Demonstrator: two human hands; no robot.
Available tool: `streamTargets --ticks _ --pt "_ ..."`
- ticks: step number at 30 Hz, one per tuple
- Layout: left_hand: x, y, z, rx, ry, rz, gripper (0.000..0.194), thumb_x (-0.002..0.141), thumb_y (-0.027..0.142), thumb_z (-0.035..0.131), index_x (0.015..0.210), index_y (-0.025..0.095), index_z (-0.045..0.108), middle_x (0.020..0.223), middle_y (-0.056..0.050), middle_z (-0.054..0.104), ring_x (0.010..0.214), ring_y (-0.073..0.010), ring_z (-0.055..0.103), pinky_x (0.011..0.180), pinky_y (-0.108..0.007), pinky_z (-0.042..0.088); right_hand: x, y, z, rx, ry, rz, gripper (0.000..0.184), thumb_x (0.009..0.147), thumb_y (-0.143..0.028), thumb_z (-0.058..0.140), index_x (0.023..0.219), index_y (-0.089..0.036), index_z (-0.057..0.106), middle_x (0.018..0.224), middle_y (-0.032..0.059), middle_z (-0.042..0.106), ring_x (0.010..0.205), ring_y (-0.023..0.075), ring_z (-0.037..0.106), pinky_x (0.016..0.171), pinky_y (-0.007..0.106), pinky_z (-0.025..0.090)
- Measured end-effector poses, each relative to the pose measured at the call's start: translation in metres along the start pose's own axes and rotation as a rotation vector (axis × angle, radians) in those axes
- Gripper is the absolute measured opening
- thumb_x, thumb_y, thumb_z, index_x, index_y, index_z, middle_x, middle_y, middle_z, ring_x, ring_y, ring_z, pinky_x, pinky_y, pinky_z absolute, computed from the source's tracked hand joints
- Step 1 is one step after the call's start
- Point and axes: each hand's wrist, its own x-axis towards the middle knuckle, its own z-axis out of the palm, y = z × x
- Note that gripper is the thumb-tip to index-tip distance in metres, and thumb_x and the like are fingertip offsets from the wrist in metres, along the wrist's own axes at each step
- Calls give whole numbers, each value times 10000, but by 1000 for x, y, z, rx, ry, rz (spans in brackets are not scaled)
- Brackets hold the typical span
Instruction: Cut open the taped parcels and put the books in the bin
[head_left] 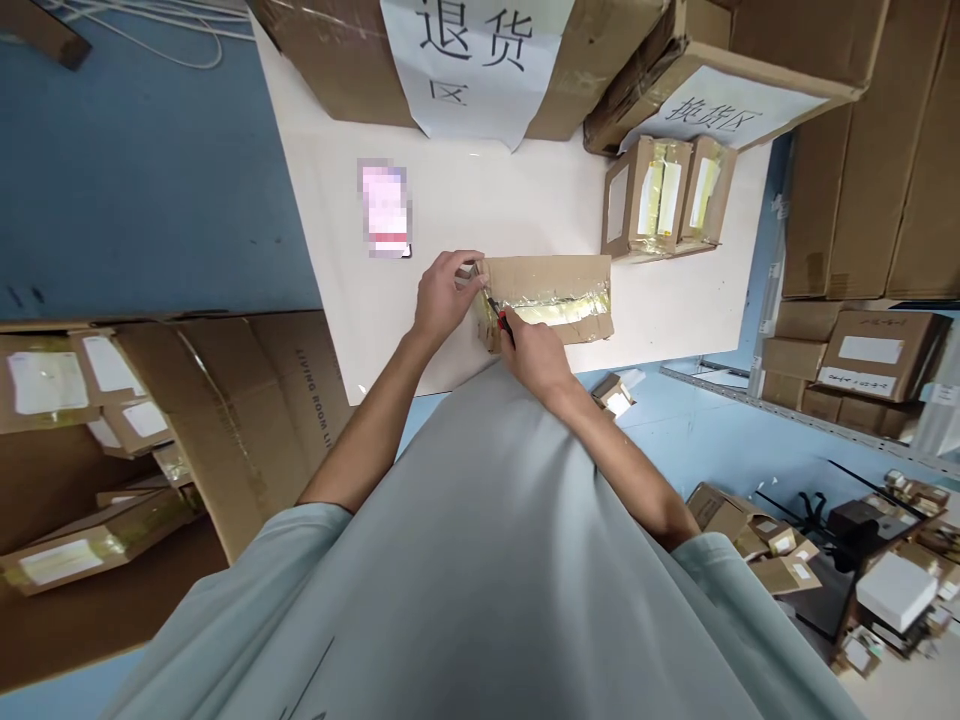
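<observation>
A flat cardboard box (559,285) sealed with shiny clear tape lies on the white table (450,210) near its front edge. My left hand (444,295) is closed on the box's left end, fingers curled over the corner. My right hand (534,350) grips a small red-and-black cutter (501,314) whose tip rests on the taped seam at the box's left end.
Two small taped boxes (664,195) stand at the table's right. Big cartons with paper signs (480,60) line the back. A blurred phone-like object (386,210) lies to the left. Cartons of parcels (112,440) sit left; more parcels (757,535) litter the blue floor right.
</observation>
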Motion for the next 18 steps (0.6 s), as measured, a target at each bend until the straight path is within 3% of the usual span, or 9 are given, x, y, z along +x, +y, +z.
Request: streamTargets --ticks 3,12,15,18 --pt "0 1 3 -23 12 -10 336 1024 435 737 1314 267 767 1307 -75 755 1004 -216 769 889 -337 681 1 -6 -1 -17 4 44 535 1188 -272 339 1686 -99 429 1282 251 808 1186 378 776 960 422 564" --pt "-6 0 10 -32 58 -11 302 1041 467 710 1259 264 760 1299 -84 744 1023 -228 765 873 -341 682 35 -10 9 -31 -17 51 398 1107 -154 420 1407 -127 679 1300 243 799 1207 345 773 958 407 607" --pt "-6 3 10 -3 83 0 269 1040 426 700 1242 264 769 1287 -82 758 1016 -228 768 937 -368 677 24 -5 17 -38 -105 22 369 1089 -155 467 1351 -154 727 1302 224 806 1210 339 776 938 391 618" --pt "-8 6 11 15 103 -6 292 1052 449 681 1251 257 776 1300 -91 767 1022 -232 770 937 -374 676 1 4 18 -14 -102 -8 401 1098 -160 452 1412 -166 701 1326 205 809 1230 334 762 948 390 607"
